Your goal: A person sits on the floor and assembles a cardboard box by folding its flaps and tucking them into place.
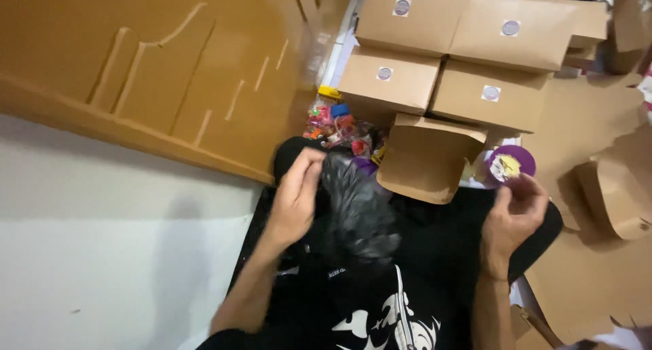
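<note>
With our left hand [297, 199] pinched on the crinkled black plastic bag [358, 211] over our lap and our right hand [514, 214] clamping the round purple sticker roll [508, 165], we judge that a loosened pinch could spill the bag.

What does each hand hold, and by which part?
Left hand grips the black bag at its top edge. Right hand pinches the purple disc by its lower rim.
</note>
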